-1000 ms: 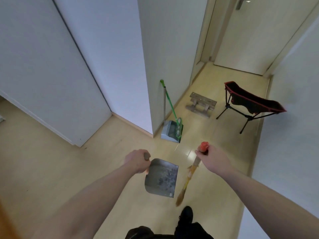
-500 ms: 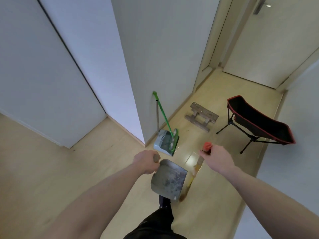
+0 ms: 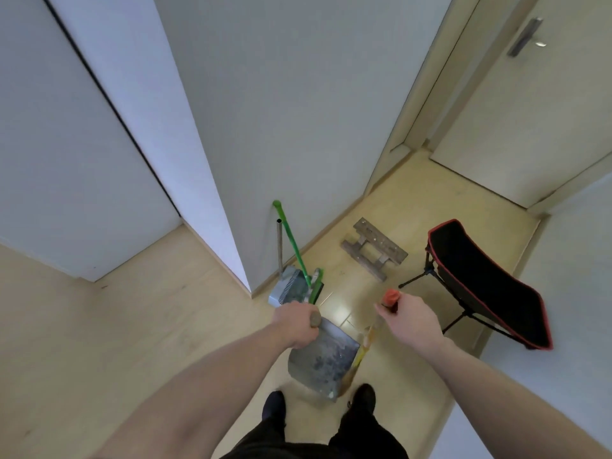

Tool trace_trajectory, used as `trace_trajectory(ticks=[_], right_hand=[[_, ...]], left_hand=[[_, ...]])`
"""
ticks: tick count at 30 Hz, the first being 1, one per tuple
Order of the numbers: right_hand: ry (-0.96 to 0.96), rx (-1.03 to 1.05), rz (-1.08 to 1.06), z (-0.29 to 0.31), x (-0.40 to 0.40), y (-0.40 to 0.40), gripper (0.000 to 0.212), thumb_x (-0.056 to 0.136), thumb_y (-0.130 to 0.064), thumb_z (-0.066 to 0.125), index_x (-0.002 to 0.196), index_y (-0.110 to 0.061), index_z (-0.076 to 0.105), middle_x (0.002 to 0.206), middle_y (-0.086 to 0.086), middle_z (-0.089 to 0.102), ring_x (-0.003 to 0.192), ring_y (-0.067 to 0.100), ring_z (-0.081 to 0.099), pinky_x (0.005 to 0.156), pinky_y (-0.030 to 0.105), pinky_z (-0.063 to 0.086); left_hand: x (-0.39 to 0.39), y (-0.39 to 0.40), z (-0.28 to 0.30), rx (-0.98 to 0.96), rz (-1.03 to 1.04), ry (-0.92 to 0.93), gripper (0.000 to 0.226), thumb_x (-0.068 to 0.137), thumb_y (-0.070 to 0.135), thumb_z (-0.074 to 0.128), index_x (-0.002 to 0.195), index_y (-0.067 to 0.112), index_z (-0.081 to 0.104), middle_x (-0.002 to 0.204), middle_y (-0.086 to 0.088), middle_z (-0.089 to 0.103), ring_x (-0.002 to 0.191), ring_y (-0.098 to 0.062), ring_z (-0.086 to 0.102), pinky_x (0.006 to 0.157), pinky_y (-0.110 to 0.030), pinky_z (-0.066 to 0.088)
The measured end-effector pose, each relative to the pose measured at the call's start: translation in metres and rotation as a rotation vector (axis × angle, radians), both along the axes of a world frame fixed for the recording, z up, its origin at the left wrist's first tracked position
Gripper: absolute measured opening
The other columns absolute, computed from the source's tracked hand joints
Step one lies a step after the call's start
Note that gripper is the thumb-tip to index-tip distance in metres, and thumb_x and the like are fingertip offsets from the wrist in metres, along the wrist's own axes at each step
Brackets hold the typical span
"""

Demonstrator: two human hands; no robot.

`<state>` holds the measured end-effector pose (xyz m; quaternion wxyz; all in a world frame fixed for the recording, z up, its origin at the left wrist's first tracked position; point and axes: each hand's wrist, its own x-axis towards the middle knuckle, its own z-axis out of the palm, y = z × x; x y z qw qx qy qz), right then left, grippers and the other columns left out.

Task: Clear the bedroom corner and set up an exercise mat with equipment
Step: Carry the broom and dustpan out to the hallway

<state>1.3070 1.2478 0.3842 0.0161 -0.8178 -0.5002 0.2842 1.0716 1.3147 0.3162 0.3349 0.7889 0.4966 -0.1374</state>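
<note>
My left hand [image 3: 296,324] is closed around the handle of a grey metal dustpan [image 3: 323,361], which hangs tilted in front of my legs with dirt marks on its pan. A small straw hand broom [image 3: 359,354] with a red-tipped handle hangs downward from my right hand [image 3: 409,321], its bristles beside the dustpan's right edge. Both hands are at waist height above the wooden floor.
A grey upright dustpan [image 3: 289,288] and a green-handled broom [image 3: 293,245] lean against the wall corner just ahead. A low wooden stool [image 3: 374,248] lies on the floor beyond. A black folding camp chair [image 3: 486,283] with red trim stands at the right, before a closed door [image 3: 536,104].
I have walked forward toward the corner; the leaning broom, stool and chair are now closer. Both hands keep their grip on the dustpan and hand broom.
</note>
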Motion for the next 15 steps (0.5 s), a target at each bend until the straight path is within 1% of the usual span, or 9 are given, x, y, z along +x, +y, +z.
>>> trace_trajectory(ticks=[2,6,9,11,12,13,15], right_hand=[[-0.014,-0.02,0.039,-0.005,0.014,0.017,0.037,0.097,-0.052,0.057,0.078,-0.021,0.063,0.069,-0.004,0.069,0.064,0.009,0.067,0.067,0.029,0.059],[-0.074,-0.047,0.17,-0.019,0.045,0.057,0.04,0.095,-0.059,0.055,0.08,-0.023,0.066,0.069,-0.004,0.068,0.062,0.009,0.065,0.064,0.03,0.058],[-0.129,-0.053,0.322,-0.031,0.076,0.095,0.045,0.094,-0.066,0.053,0.08,-0.024,0.066,0.068,-0.005,0.067,0.059,0.007,0.063,0.052,0.023,0.046],[-0.164,-0.054,0.397,-0.039,0.093,0.116,0.048,0.092,-0.069,0.052,0.081,-0.024,0.064,0.069,-0.006,0.064,0.059,0.009,0.06,0.05,0.023,0.041],[-0.176,-0.051,0.419,-0.043,0.1,0.125,0.05,0.092,-0.07,0.051,0.081,-0.023,0.063,0.07,-0.006,0.063,0.06,0.011,0.06,0.049,0.024,0.041],[-0.195,-0.051,0.445,-0.048,0.107,0.134,0.052,0.091,-0.072,0.05,0.08,-0.023,0.063,0.07,-0.006,0.063,0.062,0.013,0.061,0.051,0.026,0.044],[-0.201,-0.065,0.515,-0.055,0.124,0.153,0.056,0.09,-0.076,0.047,0.077,-0.024,0.063,0.07,-0.006,0.063,0.065,0.015,0.064,0.06,0.031,0.054]], left_hand=[[0.017,0.009,-0.001,-0.004,-0.012,0.016,0.034,0.085,0.035,0.055,0.118,0.036,0.063,0.11,0.0,0.067,0.102,-0.027,0.064,0.078,-0.033,0.054],[0.055,0.029,-0.01,-0.03,0.025,0.045,0.038,0.086,0.031,0.054,0.123,0.037,0.061,0.113,-0.001,0.067,0.104,-0.028,0.063,0.082,-0.035,0.056],[0.087,0.045,-0.015,-0.043,0.082,0.074,0.038,0.086,0.027,0.055,0.123,0.035,0.06,0.115,-0.001,0.067,0.106,-0.028,0.063,0.082,-0.035,0.055],[0.107,0.052,-0.018,-0.065,0.127,0.09,0.04,0.086,0.025,0.054,0.124,0.034,0.06,0.118,-0.002,0.067,0.107,-0.027,0.063,0.085,-0.037,0.056],[0.115,0.055,-0.019,-0.077,0.146,0.102,0.041,0.086,0.024,0.054,0.126,0.034,0.059,0.119,-0.002,0.066,0.108,-0.028,0.063,0.086,-0.037,0.056],[0.123,0.059,-0.02,-0.078,0.156,0.117,0.044,0.086,0.024,0.055,0.129,0.034,0.058,0.121,-0.003,0.066,0.11,-0.028,0.063,0.087,-0.037,0.056],[0.143,0.066,-0.025,-0.073,0.192,0.131,0.048,0.087,0.024,0.055,0.133,0.034,0.056,0.123,-0.004,0.066,0.114,-0.029,0.063,0.088,-0.037,0.055]])
